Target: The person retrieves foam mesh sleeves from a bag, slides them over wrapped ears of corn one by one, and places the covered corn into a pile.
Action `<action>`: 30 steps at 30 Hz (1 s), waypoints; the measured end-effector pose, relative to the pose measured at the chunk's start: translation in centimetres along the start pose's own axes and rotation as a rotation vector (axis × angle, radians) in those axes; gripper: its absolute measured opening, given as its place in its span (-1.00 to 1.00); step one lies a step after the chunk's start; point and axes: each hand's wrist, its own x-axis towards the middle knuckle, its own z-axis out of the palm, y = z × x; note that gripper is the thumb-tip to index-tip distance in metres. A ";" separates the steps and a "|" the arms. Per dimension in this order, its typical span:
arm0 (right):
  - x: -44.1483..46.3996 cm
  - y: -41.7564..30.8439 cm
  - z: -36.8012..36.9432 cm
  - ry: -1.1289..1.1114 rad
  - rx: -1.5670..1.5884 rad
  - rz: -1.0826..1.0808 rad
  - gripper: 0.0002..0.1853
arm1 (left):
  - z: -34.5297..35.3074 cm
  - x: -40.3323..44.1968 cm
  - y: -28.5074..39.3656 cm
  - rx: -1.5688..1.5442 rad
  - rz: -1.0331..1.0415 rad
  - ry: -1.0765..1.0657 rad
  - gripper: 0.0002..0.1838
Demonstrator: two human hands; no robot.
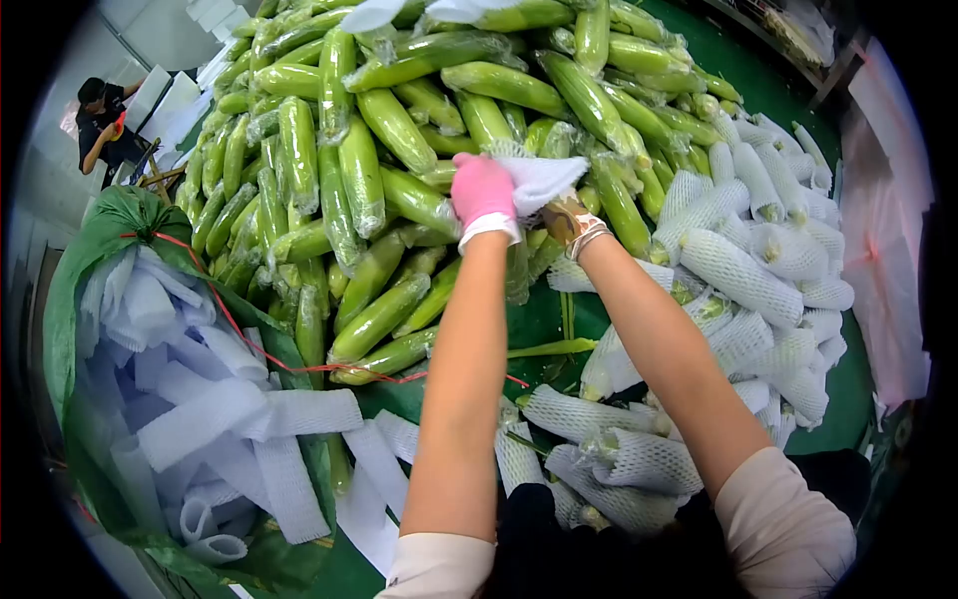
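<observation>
Over the heap of plastic-wrapped green vegetables (pixel 379 130), my two hands are close together at the middle of the view. My left hand (pixel 483 190), in a pink glove, is closed at the left end of a white foam net sleeve (pixel 544 178). At the sleeve's right end is my right hand (pixel 571 220), in a patterned brown glove, its fingers partly hidden under the foam. A long green vegetable hangs just below my hands, partly hidden by my left wrist.
At the left stands a green sack (pixel 75 290) of white foam sleeves (pixel 205 419), with a red string across it. Foam-sleeved vegetables (pixel 743 275) lie piled at the right and below. Another person (pixel 105 130) is at the far upper left. Pinkish sheeting (pixel 878 250) hangs at the right.
</observation>
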 end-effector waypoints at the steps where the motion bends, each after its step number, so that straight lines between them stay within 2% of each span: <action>1: -2.3 -1.6 0.8 0.020 0.167 0.094 -0.81 | -0.2 0.6 -1.7 -0.155 -0.044 -0.067 -0.73; 5: -13.8 -12.4 5.1 -0.035 0.037 0.163 -0.84 | -5.0 -7.3 -1.1 -0.477 0.066 0.040 -0.78; 7: -17.2 -14.2 5.7 -0.038 -0.011 0.170 -0.83 | -7.1 -9.9 -2.7 -0.543 -0.079 -0.078 -0.79; 8: -17.8 -13.4 4.9 -0.079 -0.052 0.200 -0.84 | -8.0 -11.2 -2.8 -0.496 -0.112 -0.113 -0.79; 9: -17.8 -10.5 4.0 -0.069 0.016 0.210 -0.84 | -6.9 -12.2 -5.1 -0.515 -0.093 -0.056 -0.78; 11: -18.1 -6.3 1.8 -0.059 -0.097 0.287 -0.85 | -4.8 -13.4 -9.8 -0.589 -0.115 -0.046 -0.78; 13: -19.3 -4.8 2.3 0.058 0.052 0.392 -0.85 | -1.2 -14.6 -14.7 -0.899 -0.272 -0.071 -0.78; 15: -17.9 3.8 -1.7 0.047 0.035 0.355 -0.87 | 2.1 -15.1 -18.9 -0.625 -0.248 0.006 -0.81; 16: -17.2 8.1 -3.7 0.041 0.027 0.336 -0.87 | 1.0 -14.8 -16.7 -0.324 -0.231 0.045 -0.77; 18: -17.7 4.7 -3.0 -0.060 -0.626 -0.070 -0.86 | 0.6 -14.8 -16.3 -0.190 -0.175 0.008 -0.80; 19: -18.1 2.7 -2.2 -0.121 -0.535 0.033 -0.93 | 0.2 -14.9 -16.1 -0.126 -0.185 -0.049 -0.81; 20: -19.1 -1.7 -1.2 -0.255 -0.547 0.040 -0.79 | 0.1 -15.9 -15.8 -0.183 -0.194 -0.123 -0.81; 21: -20.4 -6.8 -0.2 -0.413 -0.380 0.270 -0.61 | -0.1 -17.6 -15.4 -0.239 -0.210 -0.190 -0.80; 22: -21.8 -12.2 0.9 -0.537 -0.249 0.519 -0.41 | -0.9 -20.0 -14.4 -0.215 0.027 -0.129 -0.78; 23: -23.0 -16.0 1.4 -0.678 -0.663 0.358 -0.32 | -2.3 -22.6 -13.2 -0.182 0.258 -0.072 -0.75; 24: -23.8 -18.3 1.3 -0.862 -0.835 0.303 -0.23 | -4.3 -25.4 -12.1 -0.334 0.201 -0.272 -0.75; 25: -25.0 -19.6 0.9 -0.989 -0.907 0.322 -0.22 | -6.2 -27.7 -10.8 -0.494 0.143 -0.465 -0.75; 26: -26.5 -18.7 -1.0 -1.168 -1.034 0.088 -0.31 | -8.9 -29.0 -10.0 -0.469 0.105 -0.490 -0.75; 27: -28.3 -19.5 -0.3 -1.221 -1.284 0.292 -0.42 | -12.2 -29.6 -10.0 -0.440 0.076 -0.525 -0.75; 28: -29.9 -19.6 0.7 -1.184 -1.423 0.455 -0.47 | -14.8 -29.9 -10.6 -0.322 0.033 -0.353 -0.76; 29: -30.4 -19.1 1.0 -1.224 -1.440 0.474 -0.48 | -17.4 -29.8 -11.6 -0.199 0.000 -0.183 -0.77; 30: -31.2 -18.9 2.5 -1.167 -1.557 0.491 -0.50 | -19.8 -29.5 -12.9 -0.134 -0.159 -0.059 -0.73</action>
